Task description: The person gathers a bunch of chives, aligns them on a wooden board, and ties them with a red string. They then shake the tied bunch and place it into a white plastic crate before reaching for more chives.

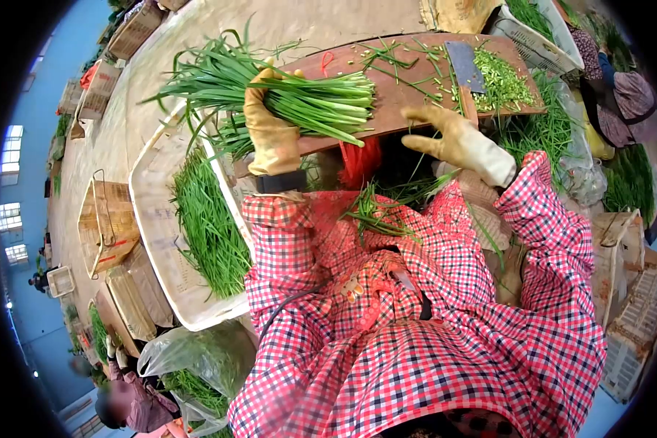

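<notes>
My left hand [271, 131], in a tan work glove, is wrapped round a thick bunch of garlic chives [321, 98]. The pale cut ends point right over the wooden board [409, 69], and the green leaf tips fan out to the left. My right hand [452, 137], gloved too, hovers at the board's near edge with its fingers apart and nothing in it. Just beyond it a cleaver [465, 66] rests on the board, its wooden handle toward me. Chopped stem ends [502, 84] are heaped beside the blade. Loose chives [379, 215] lie on my checked apron.
A white crate [153, 241] with more chives stands at my left, above a clear plastic bag [212, 358]. Red ties [361, 162] hang under the board's near edge. Greens [540, 135] are piled at right. Other people [135, 401] sit at lower left and upper right.
</notes>
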A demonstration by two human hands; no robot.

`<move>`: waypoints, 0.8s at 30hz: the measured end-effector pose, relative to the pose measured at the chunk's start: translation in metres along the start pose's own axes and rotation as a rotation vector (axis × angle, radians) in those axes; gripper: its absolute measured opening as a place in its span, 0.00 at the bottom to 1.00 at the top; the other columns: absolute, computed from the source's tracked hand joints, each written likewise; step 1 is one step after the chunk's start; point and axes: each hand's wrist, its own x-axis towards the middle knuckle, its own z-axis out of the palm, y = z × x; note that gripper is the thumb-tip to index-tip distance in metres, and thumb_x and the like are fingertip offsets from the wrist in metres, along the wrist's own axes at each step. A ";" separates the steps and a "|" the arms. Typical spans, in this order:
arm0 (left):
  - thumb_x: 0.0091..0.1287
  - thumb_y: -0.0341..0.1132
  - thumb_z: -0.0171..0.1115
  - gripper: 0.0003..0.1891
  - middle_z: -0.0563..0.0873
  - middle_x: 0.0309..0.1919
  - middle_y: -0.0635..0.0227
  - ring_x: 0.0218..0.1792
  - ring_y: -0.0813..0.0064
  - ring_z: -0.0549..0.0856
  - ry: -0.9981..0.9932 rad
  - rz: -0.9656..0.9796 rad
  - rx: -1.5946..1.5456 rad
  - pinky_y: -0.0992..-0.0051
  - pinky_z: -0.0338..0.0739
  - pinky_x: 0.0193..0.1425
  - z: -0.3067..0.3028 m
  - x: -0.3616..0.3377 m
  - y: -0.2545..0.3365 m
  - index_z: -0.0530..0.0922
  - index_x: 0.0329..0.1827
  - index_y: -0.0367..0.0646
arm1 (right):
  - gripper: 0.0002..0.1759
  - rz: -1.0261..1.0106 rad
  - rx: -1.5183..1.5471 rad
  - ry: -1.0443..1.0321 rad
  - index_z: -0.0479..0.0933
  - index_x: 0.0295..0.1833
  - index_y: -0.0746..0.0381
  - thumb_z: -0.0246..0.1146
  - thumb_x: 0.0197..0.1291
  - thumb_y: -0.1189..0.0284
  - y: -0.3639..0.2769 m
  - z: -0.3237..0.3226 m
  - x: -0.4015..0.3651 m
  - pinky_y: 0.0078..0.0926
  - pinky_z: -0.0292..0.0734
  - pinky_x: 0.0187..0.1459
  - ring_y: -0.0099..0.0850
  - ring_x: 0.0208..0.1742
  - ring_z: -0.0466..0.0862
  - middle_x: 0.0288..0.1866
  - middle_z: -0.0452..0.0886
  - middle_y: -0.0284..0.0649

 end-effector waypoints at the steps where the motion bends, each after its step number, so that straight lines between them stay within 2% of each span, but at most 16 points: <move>1: 0.70 0.36 0.57 0.10 0.81 0.30 0.64 0.36 0.65 0.84 -0.017 -0.018 -0.010 0.65 0.82 0.52 0.006 -0.004 -0.003 0.79 0.42 0.37 | 0.30 0.138 0.353 -0.022 0.75 0.63 0.63 0.69 0.61 0.58 -0.011 0.001 0.011 0.30 0.80 0.44 0.33 0.46 0.85 0.48 0.84 0.44; 3: 0.67 0.36 0.60 0.10 0.82 0.30 0.64 0.37 0.63 0.85 -0.089 -0.059 -0.069 0.65 0.83 0.49 0.015 -0.006 -0.004 0.79 0.46 0.40 | 0.29 0.344 1.048 -0.110 0.73 0.65 0.63 0.68 0.64 0.58 -0.022 0.015 0.032 0.26 0.78 0.41 0.22 0.44 0.81 0.53 0.82 0.40; 4: 0.65 0.35 0.63 0.14 0.84 0.30 0.63 0.38 0.61 0.85 -0.144 -0.093 -0.117 0.64 0.83 0.48 0.017 -0.007 -0.005 0.78 0.51 0.42 | 0.25 0.415 0.800 -0.202 0.73 0.64 0.61 0.65 0.67 0.60 -0.048 -0.001 0.042 0.21 0.76 0.36 0.18 0.36 0.78 0.45 0.82 0.36; 5: 0.64 0.33 0.64 0.15 0.83 0.29 0.63 0.36 0.63 0.85 -0.123 -0.179 -0.219 0.65 0.83 0.48 0.026 -0.006 -0.004 0.78 0.53 0.41 | 0.20 -0.026 0.175 0.028 0.77 0.59 0.60 0.64 0.67 0.61 -0.042 0.007 0.036 0.22 0.76 0.34 0.20 0.32 0.78 0.40 0.82 0.35; 7: 0.63 0.32 0.64 0.13 0.82 0.28 0.65 0.34 0.64 0.84 -0.137 -0.166 -0.171 0.67 0.83 0.50 0.033 -0.012 0.002 0.78 0.50 0.39 | 0.13 0.109 0.085 -0.035 0.82 0.49 0.58 0.64 0.64 0.64 -0.050 0.004 0.021 0.27 0.76 0.32 0.27 0.29 0.80 0.35 0.83 0.36; 8: 0.63 0.32 0.64 0.11 0.82 0.28 0.65 0.34 0.64 0.84 -0.143 -0.144 -0.092 0.67 0.83 0.51 0.029 -0.011 0.002 0.79 0.46 0.39 | 0.10 0.677 0.623 -0.360 0.84 0.43 0.57 0.64 0.60 0.65 -0.066 -0.007 0.015 0.30 0.77 0.32 0.32 0.30 0.82 0.36 0.85 0.37; 10: 0.63 0.32 0.64 0.06 0.82 0.27 0.66 0.35 0.66 0.84 -0.107 -0.123 -0.072 0.67 0.83 0.51 0.017 -0.007 -0.003 0.81 0.37 0.38 | 0.08 0.186 -0.164 -0.473 0.86 0.39 0.58 0.63 0.56 0.73 -0.027 0.006 -0.019 0.36 0.78 0.43 0.40 0.44 0.83 0.43 0.86 0.41; 12: 0.62 0.29 0.65 0.04 0.82 0.30 0.68 0.35 0.71 0.84 -0.085 -0.069 0.040 0.68 0.84 0.50 0.015 -0.008 -0.004 0.81 0.32 0.38 | 0.07 0.107 -0.542 -0.506 0.85 0.37 0.58 0.64 0.54 0.74 -0.013 -0.015 -0.026 0.37 0.78 0.49 0.39 0.52 0.82 0.44 0.86 0.42; 14: 0.60 0.27 0.67 0.03 0.83 0.35 0.68 0.33 0.71 0.84 -0.078 0.049 0.153 0.69 0.83 0.51 0.023 -0.015 -0.001 0.81 0.31 0.38 | 0.04 -0.044 -0.669 -0.121 0.84 0.35 0.60 0.65 0.52 0.75 -0.021 -0.031 -0.014 0.37 0.78 0.53 0.40 0.52 0.83 0.45 0.85 0.41; 15: 0.57 0.26 0.69 0.07 0.81 0.42 0.68 0.36 0.71 0.84 -0.118 0.078 0.168 0.71 0.82 0.49 0.021 -0.019 -0.002 0.82 0.37 0.36 | 0.08 0.143 -0.513 -0.148 0.83 0.39 0.60 0.66 0.51 0.76 -0.019 -0.031 -0.004 0.37 0.76 0.57 0.42 0.54 0.81 0.51 0.84 0.41; 16: 0.57 0.28 0.71 0.11 0.80 0.44 0.68 0.38 0.72 0.83 -0.173 0.193 0.317 0.72 0.82 0.47 0.017 -0.022 -0.005 0.81 0.42 0.36 | 0.13 0.070 -0.353 0.127 0.82 0.44 0.60 0.67 0.50 0.76 -0.032 -0.035 -0.003 0.37 0.75 0.60 0.42 0.55 0.82 0.54 0.84 0.42; 17: 0.57 0.30 0.72 0.16 0.79 0.46 0.68 0.40 0.73 0.83 -0.211 0.316 0.459 0.74 0.81 0.45 0.014 -0.025 -0.007 0.81 0.47 0.35 | 0.19 -0.049 -0.348 0.165 0.79 0.52 0.59 0.66 0.52 0.76 -0.046 -0.039 0.007 0.38 0.71 0.64 0.40 0.60 0.79 0.59 0.81 0.42; 18: 0.58 0.31 0.72 0.16 0.79 0.46 0.68 0.40 0.74 0.83 -0.199 0.202 0.345 0.74 0.81 0.44 0.015 -0.026 -0.007 0.80 0.47 0.35 | 0.26 -0.164 -0.343 0.202 0.76 0.61 0.59 0.65 0.53 0.75 -0.061 -0.040 0.017 0.39 0.68 0.68 0.38 0.65 0.76 0.64 0.78 0.42; 20: 0.59 0.31 0.71 0.16 0.79 0.44 0.69 0.40 0.76 0.82 -0.167 0.093 0.233 0.75 0.80 0.43 0.018 -0.029 -0.006 0.80 0.48 0.36 | 0.37 -0.070 -0.325 0.165 0.67 0.70 0.63 0.69 0.54 0.67 -0.101 -0.025 0.030 0.37 0.58 0.75 0.40 0.74 0.66 0.71 0.71 0.44; 21: 0.60 0.31 0.71 0.15 0.79 0.43 0.69 0.40 0.77 0.82 -0.158 0.095 0.237 0.75 0.80 0.42 0.020 -0.031 -0.005 0.80 0.48 0.36 | 0.52 -0.004 -0.500 0.077 0.56 0.76 0.68 0.73 0.50 0.59 -0.113 -0.014 0.035 0.37 0.50 0.78 0.41 0.78 0.57 0.77 0.61 0.46; 24: 0.61 0.29 0.69 0.13 0.80 0.39 0.72 0.39 0.80 0.81 -0.120 0.101 0.227 0.77 0.79 0.43 0.022 -0.035 -0.009 0.77 0.47 0.38 | 0.63 0.060 -0.377 0.143 0.50 0.77 0.70 0.76 0.43 0.52 -0.106 0.033 0.046 0.44 0.47 0.78 0.42 0.79 0.55 0.79 0.55 0.48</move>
